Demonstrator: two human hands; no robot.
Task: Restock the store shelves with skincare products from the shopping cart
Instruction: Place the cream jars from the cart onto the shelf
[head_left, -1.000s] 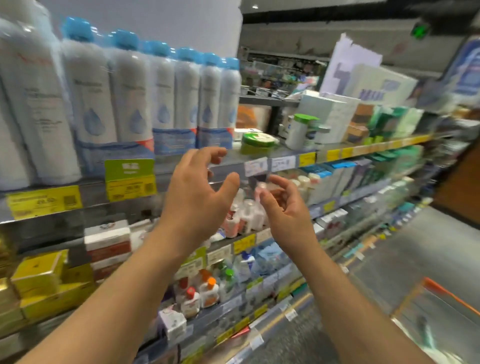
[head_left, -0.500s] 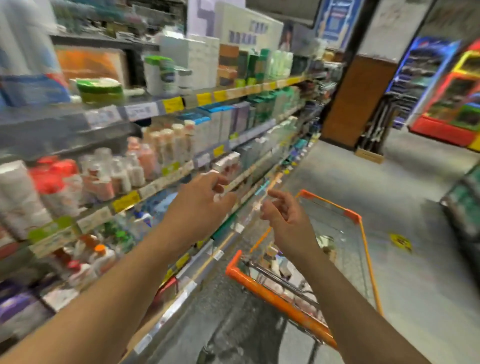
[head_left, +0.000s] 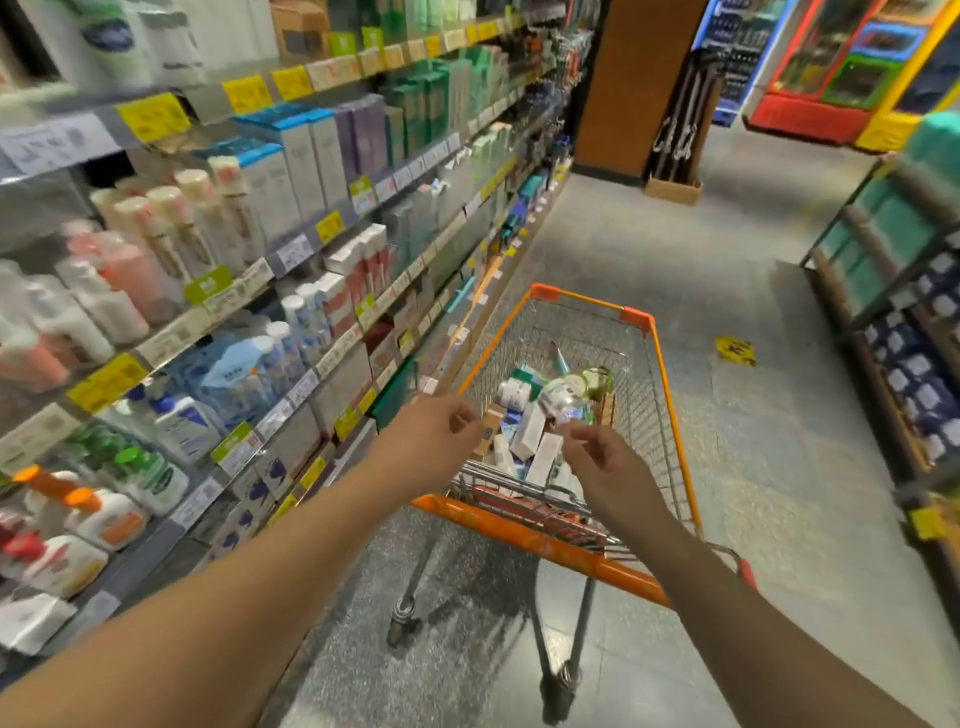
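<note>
An orange-rimmed wire shopping cart (head_left: 670, 405) stands in the aisle ahead of me, with a pile of skincare boxes, tubes and bottles (head_left: 540, 415) in its basket. My left hand (head_left: 436, 436) hovers over the cart's near left corner, fingers loosely curled and holding nothing. Over the near end of the basket, my right hand (head_left: 608, 462) is also loosely curled and empty. The store shelves (head_left: 291, 249) full of skincare bottles and boxes run along my left.
Yellow and white price tags line the shelf edges. Another shelf unit (head_left: 898, 322) stands at the right of the aisle. A yellow scrap (head_left: 735, 351) lies on the grey floor beyond the cart. A brown pillar (head_left: 628, 83) and bright coolers (head_left: 841, 67) stand at the far end.
My view has swung right and down from the upper shelves to the cart. Both hands have dropped from shelf height to just above the cart's near end, still empty.
</note>
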